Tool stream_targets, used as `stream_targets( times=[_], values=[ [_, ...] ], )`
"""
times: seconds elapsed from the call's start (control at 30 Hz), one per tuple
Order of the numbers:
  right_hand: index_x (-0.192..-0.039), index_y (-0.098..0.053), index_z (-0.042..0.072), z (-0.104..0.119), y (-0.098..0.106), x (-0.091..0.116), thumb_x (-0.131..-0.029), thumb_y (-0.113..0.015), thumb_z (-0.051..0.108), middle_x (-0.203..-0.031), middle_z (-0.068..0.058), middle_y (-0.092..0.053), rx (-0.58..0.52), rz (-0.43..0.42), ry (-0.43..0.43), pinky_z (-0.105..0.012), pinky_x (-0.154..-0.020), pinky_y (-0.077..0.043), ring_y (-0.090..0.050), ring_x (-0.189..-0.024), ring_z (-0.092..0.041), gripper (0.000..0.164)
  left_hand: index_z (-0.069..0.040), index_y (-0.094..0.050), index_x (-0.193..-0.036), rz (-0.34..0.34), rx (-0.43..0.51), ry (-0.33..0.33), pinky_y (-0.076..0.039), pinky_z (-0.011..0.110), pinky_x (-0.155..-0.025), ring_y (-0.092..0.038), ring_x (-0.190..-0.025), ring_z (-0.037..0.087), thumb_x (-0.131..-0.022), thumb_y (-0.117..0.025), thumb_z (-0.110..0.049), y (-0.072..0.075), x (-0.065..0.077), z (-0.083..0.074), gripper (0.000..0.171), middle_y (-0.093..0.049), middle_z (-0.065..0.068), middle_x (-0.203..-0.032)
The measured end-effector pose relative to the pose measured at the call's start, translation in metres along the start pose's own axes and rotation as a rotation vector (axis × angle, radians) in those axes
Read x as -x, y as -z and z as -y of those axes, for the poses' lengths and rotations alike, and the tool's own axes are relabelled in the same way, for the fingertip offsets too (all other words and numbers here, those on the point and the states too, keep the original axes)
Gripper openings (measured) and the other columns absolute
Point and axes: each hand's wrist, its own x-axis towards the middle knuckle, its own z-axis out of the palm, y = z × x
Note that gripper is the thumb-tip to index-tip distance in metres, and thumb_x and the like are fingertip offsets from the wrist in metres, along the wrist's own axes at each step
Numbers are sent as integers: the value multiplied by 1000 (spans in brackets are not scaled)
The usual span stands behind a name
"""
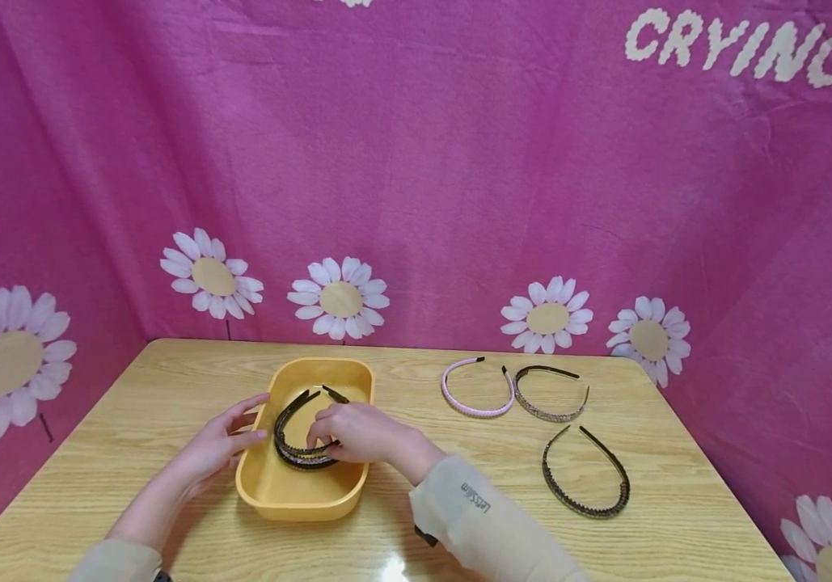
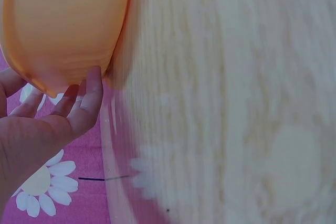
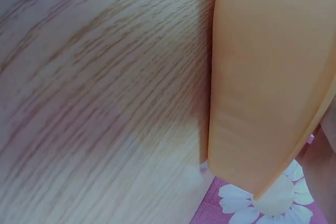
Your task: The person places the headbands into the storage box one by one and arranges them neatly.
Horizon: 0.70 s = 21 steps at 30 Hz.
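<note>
A yellow plastic bin point(image 1: 299, 511) stands on the table, with several dark headbands point(image 1: 286, 440) lying nested inside it. My right hand point(image 1: 361, 432) reaches over the bin's right rim and pinches a dark headband among them; part of that band is hidden behind the fingers. Beside the bin's left rim is my left hand point(image 1: 215, 449), its fingers loosely spread and touching the side. The left wrist view shows that hand's fingertips point(image 2: 93, 80) against the bin's outer wall point(image 2: 68, 19). In the right wrist view the bin's wall point(image 3: 268, 87) hides most of the right hand.
On the right of the wooden table point(image 1: 459, 501) lie a pink headband point(image 1: 479, 413), a greyish sparkly headband point(image 1: 550, 417) and a dark ruffled headband point(image 1: 593, 512). A magenta cloth point(image 1: 416, 202) with daisies hangs behind and at both sides.
</note>
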Motion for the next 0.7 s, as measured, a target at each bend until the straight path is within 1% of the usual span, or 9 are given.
stream_targets(
  times=[0.3, 0.57, 0.7],
  values=[
    [-92, -65, 24, -1, -5, -1, -75, -70, 17, -76, 11, -56, -37, 12, 8, -8, -64, -37, -46, -72, 3, 20, -12, -20, -142, -14, 2, 12, -48, 42, -85, -41, -116, 37, -89, -50, -9, 0, -2, 3, 61, -24, 27, -137],
    [-92, -64, 24, -2, -5, -1, -75, -70, 18, -77, 11, -55, -70, 54, -11, -9, -65, -38, -49, -73, 1, 19, -11, -18, -142, -9, 1, 9, -48, 42, -85, -41, -116, 35, -90, -50, -10, 0, -2, 1, 62, -23, 28, -138],
    [-92, -64, 24, -2, -3, -1, -75, -70, 19, -78, 11, -56, -79, 53, -10, -9, -67, -39, -50, -74, 0, 19, -12, -18, -142, -8, -1, 7, -48, 42, -85, -42, -116, 34, -89, -52, -13, 0, -1, 1, 63, -22, 28, -138]
  ],
)
